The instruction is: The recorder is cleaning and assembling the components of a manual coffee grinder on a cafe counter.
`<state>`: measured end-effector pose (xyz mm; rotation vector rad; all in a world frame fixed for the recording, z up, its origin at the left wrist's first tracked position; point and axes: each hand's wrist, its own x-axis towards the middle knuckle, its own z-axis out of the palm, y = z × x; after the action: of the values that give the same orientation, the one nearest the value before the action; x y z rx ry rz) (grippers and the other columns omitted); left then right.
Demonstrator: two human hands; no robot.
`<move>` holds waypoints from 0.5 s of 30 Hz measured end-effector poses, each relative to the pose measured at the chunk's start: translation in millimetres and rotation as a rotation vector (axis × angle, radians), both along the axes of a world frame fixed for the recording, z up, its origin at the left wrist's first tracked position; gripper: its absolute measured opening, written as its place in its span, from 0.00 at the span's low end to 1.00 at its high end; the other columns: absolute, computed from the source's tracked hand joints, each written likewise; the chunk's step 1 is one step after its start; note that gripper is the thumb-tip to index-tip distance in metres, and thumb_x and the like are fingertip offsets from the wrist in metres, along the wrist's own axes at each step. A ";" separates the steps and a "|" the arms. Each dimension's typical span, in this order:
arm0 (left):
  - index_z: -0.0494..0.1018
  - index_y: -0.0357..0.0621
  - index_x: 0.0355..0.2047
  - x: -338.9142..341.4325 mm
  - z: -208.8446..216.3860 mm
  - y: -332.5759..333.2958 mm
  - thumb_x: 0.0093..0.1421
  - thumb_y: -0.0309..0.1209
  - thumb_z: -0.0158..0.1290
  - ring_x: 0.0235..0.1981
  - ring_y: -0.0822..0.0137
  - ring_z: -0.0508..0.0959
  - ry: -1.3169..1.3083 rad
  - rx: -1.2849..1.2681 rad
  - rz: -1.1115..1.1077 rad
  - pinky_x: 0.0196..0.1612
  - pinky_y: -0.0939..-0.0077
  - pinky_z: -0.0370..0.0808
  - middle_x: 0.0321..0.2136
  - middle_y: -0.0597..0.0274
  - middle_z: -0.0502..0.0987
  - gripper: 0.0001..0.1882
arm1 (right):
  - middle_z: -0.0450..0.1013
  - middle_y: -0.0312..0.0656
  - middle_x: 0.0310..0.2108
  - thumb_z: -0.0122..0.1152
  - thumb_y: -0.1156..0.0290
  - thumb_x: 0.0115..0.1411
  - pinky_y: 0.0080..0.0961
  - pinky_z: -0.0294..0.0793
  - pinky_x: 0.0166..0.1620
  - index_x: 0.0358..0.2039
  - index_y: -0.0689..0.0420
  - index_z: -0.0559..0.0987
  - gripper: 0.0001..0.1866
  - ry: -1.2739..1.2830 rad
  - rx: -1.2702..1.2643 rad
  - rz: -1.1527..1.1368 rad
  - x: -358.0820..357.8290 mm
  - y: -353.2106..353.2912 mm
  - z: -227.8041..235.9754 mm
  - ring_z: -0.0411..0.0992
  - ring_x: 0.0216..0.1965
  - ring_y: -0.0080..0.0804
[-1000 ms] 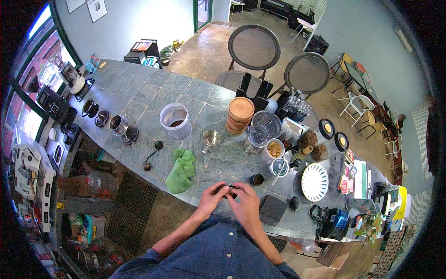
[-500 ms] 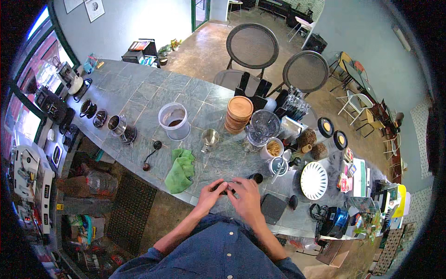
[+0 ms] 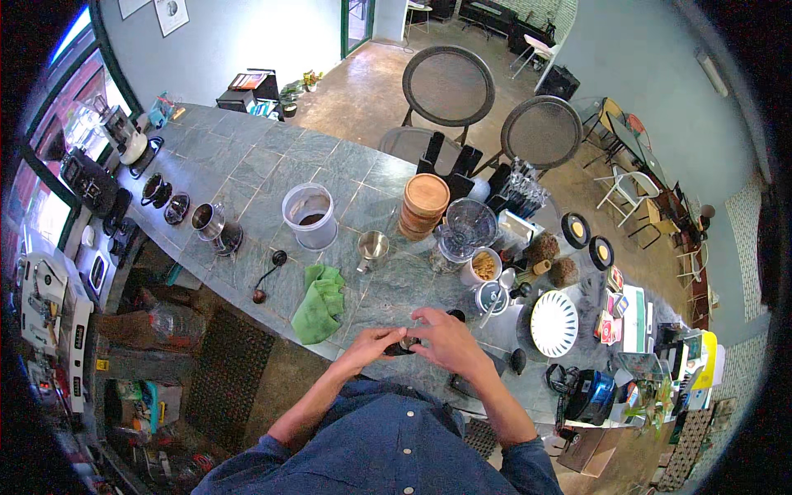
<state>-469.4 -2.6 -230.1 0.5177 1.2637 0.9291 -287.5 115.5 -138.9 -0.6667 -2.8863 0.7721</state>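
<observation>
Close in front of my body, above the near edge of the counter, my left hand [image 3: 368, 350] and my right hand [image 3: 452, 345] meet. Both have their fingers closed on a small dark round object [image 3: 399, 349], mostly covered by them, so its exact kind does not show. Just behind my right hand stands a black cylinder [image 3: 456, 315]. A flat black pad [image 3: 469, 383] lies partly hidden under my right forearm. To the left of my hands a green cloth [image 3: 320, 307] lies crumpled at the counter's edge. Beyond it stands a small metal pitcher [image 3: 373, 247].
A white tub with dark powder [image 3: 309, 219] and a black scoop [image 3: 279, 258] are further left on the tiled counter [image 3: 247, 169]. Stacked wooden lids [image 3: 426, 198], a clear blender jug [image 3: 469, 227] and a white ribbed bowl [image 3: 555, 323] crowd the right side.
My right hand has shifted slightly right and turned over the object, its forearm swinging outward over the black pad. The held dark object has moved slightly down toward me.
</observation>
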 end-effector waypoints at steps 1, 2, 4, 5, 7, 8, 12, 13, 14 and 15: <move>0.79 0.38 0.54 -0.1 -3.2 -0.3 0.68 0.54 0.56 0.46 0.67 0.80 0.004 0.003 -0.005 0.46 0.69 0.80 0.45 0.59 0.81 0.30 | 0.73 0.42 0.54 0.73 0.66 0.54 0.40 0.77 0.52 0.46 0.51 0.85 0.18 0.010 0.011 0.033 1.2 2.2 -5.3 0.76 0.51 0.44; 0.80 0.40 0.54 -0.8 -6.3 -0.1 0.67 0.56 0.56 0.43 0.70 0.80 0.008 0.006 -0.010 0.44 0.71 0.80 0.43 0.62 0.82 0.31 | 0.73 0.42 0.54 0.74 0.65 0.53 0.40 0.77 0.52 0.46 0.51 0.84 0.18 0.020 0.021 0.066 2.4 4.5 -10.0 0.75 0.51 0.44; 0.80 0.39 0.54 -5.3 -12.3 0.7 0.66 0.57 0.56 0.42 0.69 0.80 0.016 0.000 -0.060 0.43 0.71 0.80 0.43 0.61 0.82 0.32 | 0.73 0.42 0.54 0.74 0.65 0.53 0.40 0.77 0.52 0.46 0.50 0.84 0.19 0.031 -0.001 0.108 2.9 11.0 -15.7 0.75 0.51 0.44; 0.80 0.39 0.54 -7.8 -15.4 1.2 0.65 0.59 0.56 0.41 0.68 0.80 0.024 -0.007 -0.111 0.43 0.71 0.80 0.43 0.60 0.82 0.34 | 0.73 0.42 0.53 0.74 0.64 0.53 0.40 0.78 0.51 0.46 0.50 0.84 0.19 0.042 -0.024 0.150 3.2 13.3 -17.0 0.75 0.51 0.44; 0.80 0.38 0.54 -10.1 -23.8 1.6 0.65 0.60 0.56 0.41 0.67 0.81 0.017 -0.017 -0.132 0.43 0.71 0.81 0.43 0.59 0.82 0.36 | 0.72 0.42 0.53 0.74 0.64 0.53 0.39 0.78 0.51 0.46 0.49 0.84 0.18 0.046 -0.016 0.171 4.7 15.3 -17.2 0.76 0.50 0.44; 0.80 0.37 0.53 -10.1 -27.0 1.0 0.64 0.62 0.56 0.41 0.67 0.81 0.009 -0.027 -0.156 0.42 0.70 0.81 0.43 0.58 0.82 0.37 | 0.72 0.42 0.53 0.74 0.64 0.53 0.39 0.78 0.50 0.46 0.48 0.84 0.18 0.050 -0.009 0.191 4.9 15.8 -17.1 0.76 0.49 0.44; 0.80 0.38 0.53 -8.8 -31.7 2.2 0.64 0.62 0.55 0.41 0.65 0.82 0.002 -0.051 -0.144 0.42 0.68 0.83 0.43 0.56 0.81 0.37 | 0.72 0.42 0.52 0.73 0.64 0.54 0.38 0.79 0.49 0.46 0.47 0.84 0.17 0.018 -0.076 0.192 6.0 17.9 -29.1 0.76 0.48 0.43; 0.79 0.37 0.54 -8.7 -32.8 2.0 0.64 0.62 0.54 0.42 0.64 0.82 -0.006 -0.040 -0.149 0.42 0.67 0.83 0.43 0.55 0.81 0.37 | 0.72 0.42 0.52 0.73 0.63 0.54 0.39 0.79 0.49 0.46 0.47 0.84 0.17 0.018 -0.089 0.218 5.1 18.5 -31.8 0.76 0.47 0.43; 0.79 0.37 0.54 -8.7 -34.0 1.6 0.65 0.62 0.54 0.42 0.63 0.82 -0.014 -0.030 -0.154 0.42 0.67 0.83 0.44 0.54 0.81 0.37 | 0.72 0.42 0.51 0.73 0.63 0.55 0.39 0.79 0.48 0.46 0.47 0.84 0.18 0.019 -0.102 0.244 4.8 18.7 -33.7 0.76 0.46 0.44; 0.79 0.37 0.54 -9.6 -35.2 1.8 0.65 0.62 0.54 0.42 0.63 0.82 -0.013 -0.032 -0.155 0.42 0.67 0.83 0.44 0.54 0.81 0.37 | 0.72 0.42 0.51 0.73 0.63 0.55 0.39 0.79 0.48 0.46 0.47 0.84 0.18 0.019 -0.103 0.243 6.6 17.5 -34.4 0.76 0.46 0.44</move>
<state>-478.9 -0.9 -265.3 0.5754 1.2063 0.7802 -280.9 132.9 -173.3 -0.3171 -2.9608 0.9549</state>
